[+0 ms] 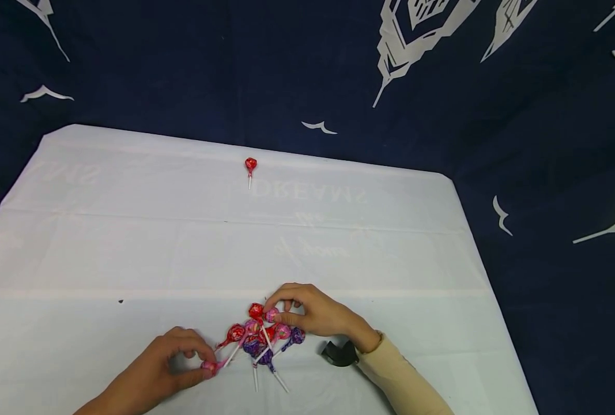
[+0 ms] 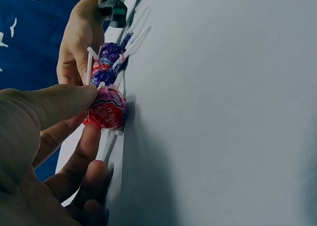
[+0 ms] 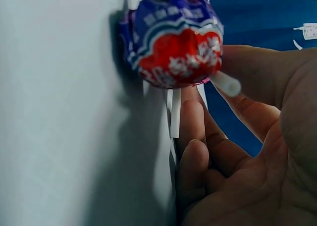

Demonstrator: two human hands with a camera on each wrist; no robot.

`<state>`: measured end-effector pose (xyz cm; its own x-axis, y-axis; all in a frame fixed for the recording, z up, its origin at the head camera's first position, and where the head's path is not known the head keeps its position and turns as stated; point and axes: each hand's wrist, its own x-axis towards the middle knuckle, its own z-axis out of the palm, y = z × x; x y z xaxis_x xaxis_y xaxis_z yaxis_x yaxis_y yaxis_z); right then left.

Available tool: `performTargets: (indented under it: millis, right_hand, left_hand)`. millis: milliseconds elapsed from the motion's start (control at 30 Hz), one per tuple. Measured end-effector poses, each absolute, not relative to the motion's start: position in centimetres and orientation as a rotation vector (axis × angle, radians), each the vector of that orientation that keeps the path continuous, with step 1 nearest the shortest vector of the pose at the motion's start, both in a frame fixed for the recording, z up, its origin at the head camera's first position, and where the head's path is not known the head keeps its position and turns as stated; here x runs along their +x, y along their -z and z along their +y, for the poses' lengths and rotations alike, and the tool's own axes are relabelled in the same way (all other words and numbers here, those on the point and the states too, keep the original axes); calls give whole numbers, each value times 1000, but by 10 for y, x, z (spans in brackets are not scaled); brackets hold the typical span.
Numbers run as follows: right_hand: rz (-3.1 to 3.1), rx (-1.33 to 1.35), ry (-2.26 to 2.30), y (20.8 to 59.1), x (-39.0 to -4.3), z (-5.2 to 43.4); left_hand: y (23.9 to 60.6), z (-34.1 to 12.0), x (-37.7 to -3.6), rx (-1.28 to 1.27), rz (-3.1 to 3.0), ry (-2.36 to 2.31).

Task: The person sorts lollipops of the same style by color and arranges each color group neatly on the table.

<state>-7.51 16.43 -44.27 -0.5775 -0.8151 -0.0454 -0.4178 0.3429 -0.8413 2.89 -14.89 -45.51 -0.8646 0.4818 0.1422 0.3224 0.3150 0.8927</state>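
Note:
Several lollipops in red, pink and purple wrappers lie in a loose pile near the front of the table, among them a red lollipop and a purple lollipop. At the pile's left, my left hand pinches a pink lollipop by its round head between thumb and forefinger. My right hand reaches over the pile's far right side, thumb and forefinger pinching another pink lollipop. In the right wrist view a purple-and-red lollipop looms close and hides that pinch.
A single red lollipop lies by the far edge of the white-covered table. A black device sits at my right wrist. Dark blue cloth with white feather prints hangs behind. A small dark speck is at left.

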Motion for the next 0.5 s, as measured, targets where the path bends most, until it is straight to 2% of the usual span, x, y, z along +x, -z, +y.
performTargets:
  millis: [500]
  right_hand:
    - [2154,-1066,1147,442,-75,164]
  left_hand:
    - [455,-150,31,800,2481,-1459]
